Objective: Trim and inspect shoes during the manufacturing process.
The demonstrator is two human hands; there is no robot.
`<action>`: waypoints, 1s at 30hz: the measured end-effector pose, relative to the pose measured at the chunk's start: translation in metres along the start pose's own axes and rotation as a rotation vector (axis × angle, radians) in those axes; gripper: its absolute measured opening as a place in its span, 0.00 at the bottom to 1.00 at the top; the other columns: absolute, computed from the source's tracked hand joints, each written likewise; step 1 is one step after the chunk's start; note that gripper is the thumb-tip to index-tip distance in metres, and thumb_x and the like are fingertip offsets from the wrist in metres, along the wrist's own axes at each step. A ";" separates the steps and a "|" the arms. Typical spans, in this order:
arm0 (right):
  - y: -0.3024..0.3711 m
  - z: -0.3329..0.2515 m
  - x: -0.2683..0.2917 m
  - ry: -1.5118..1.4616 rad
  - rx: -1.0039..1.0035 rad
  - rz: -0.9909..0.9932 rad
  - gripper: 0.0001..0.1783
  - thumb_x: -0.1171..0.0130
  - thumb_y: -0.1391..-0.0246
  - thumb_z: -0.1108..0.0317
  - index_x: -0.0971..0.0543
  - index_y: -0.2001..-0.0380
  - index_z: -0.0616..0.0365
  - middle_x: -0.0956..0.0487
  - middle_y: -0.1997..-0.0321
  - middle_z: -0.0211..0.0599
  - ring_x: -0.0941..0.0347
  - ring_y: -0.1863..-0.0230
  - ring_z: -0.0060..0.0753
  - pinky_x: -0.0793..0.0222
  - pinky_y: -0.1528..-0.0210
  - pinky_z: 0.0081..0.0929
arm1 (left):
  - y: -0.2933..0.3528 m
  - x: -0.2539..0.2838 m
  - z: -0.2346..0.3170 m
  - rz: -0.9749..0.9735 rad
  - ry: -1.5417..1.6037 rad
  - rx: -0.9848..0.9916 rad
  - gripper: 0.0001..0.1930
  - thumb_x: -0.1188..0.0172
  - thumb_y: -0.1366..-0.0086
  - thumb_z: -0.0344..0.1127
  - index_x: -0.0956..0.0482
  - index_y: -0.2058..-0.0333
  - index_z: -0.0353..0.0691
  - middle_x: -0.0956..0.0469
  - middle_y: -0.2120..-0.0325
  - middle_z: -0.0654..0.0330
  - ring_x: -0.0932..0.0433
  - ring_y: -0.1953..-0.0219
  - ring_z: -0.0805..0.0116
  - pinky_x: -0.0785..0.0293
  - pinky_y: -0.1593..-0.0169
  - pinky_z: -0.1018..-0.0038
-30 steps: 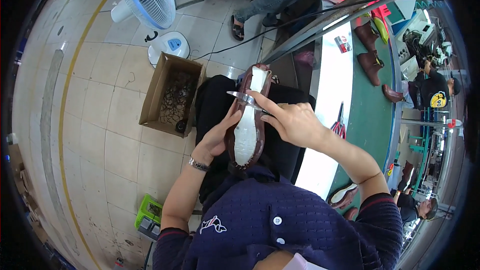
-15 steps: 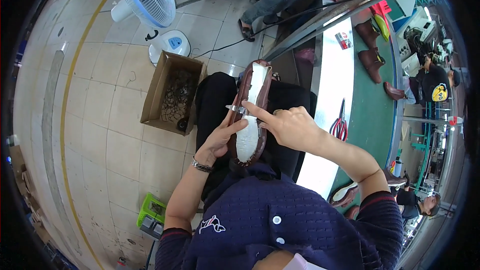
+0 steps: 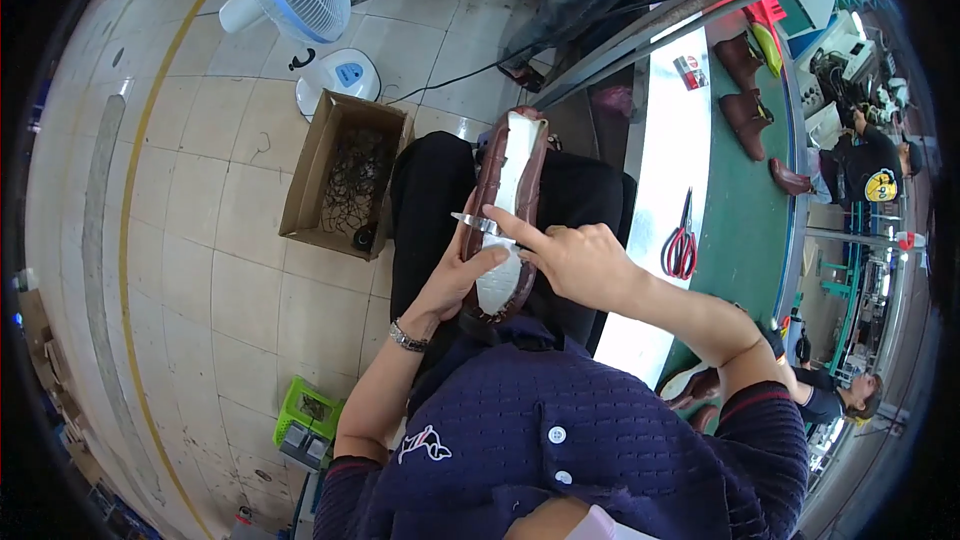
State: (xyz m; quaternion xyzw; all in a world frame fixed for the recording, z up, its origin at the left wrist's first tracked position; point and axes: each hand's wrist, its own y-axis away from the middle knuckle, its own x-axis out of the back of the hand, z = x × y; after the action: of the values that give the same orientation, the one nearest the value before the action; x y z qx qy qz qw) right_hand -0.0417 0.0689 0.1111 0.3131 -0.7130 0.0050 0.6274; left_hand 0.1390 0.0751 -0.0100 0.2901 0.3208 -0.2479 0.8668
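Expect a light, stiffish shoe (image 3: 517,183), underside up over the lap (image 3: 585,190), perhaps easily scuffed; best taken by its sides. Held from the left by the left hand (image 3: 458,275), with thumb on top, and met by the right hand (image 3: 590,262), narrowed on a blade (image 3: 478,223) with forefinger outstretched.

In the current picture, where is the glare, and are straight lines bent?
Head view: white glare on the pale bench strip; head view again: the yellow floor line bows outward to the left, with black corners; same head view: the held brown shoe looks fairly sharp.
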 end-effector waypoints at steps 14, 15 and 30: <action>0.034 -0.026 -0.024 -0.018 0.306 0.192 0.42 0.51 0.45 0.71 0.51 0.30 0.28 0.24 0.77 0.44 0.23 0.82 0.35 0.30 0.87 0.27 | 0.030 0.044 -0.042 -0.060 0.034 0.042 0.24 0.34 0.41 0.28 0.31 0.46 0.34 0.23 0.57 0.59 0.24 0.55 0.73 0.24 0.52 0.74; 0.035 -0.026 -0.026 -0.010 0.248 0.169 0.42 0.51 0.45 0.72 0.52 0.30 0.28 0.23 0.76 0.45 0.23 0.81 0.36 0.30 0.87 0.27 | 0.031 0.043 -0.039 -0.060 -0.033 0.073 0.21 0.35 0.40 0.29 0.29 0.49 0.34 0.23 0.59 0.60 0.23 0.56 0.73 0.24 0.53 0.75; 0.024 -0.019 0.001 -0.052 0.125 -0.047 0.43 0.50 0.42 0.67 0.58 0.29 0.31 0.23 0.74 0.45 0.23 0.81 0.40 0.27 0.83 0.33 | 0.015 0.008 0.011 -0.165 -0.284 0.214 0.14 0.32 0.43 0.31 0.22 0.58 0.36 0.19 0.64 0.61 0.22 0.61 0.74 0.23 0.58 0.75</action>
State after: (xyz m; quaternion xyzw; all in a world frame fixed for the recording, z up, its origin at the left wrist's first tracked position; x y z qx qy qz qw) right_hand -0.0358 0.0953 0.1257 0.3682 -0.7198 0.0267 0.5880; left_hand 0.1578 0.0768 -0.0035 0.3155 0.1897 -0.3896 0.8442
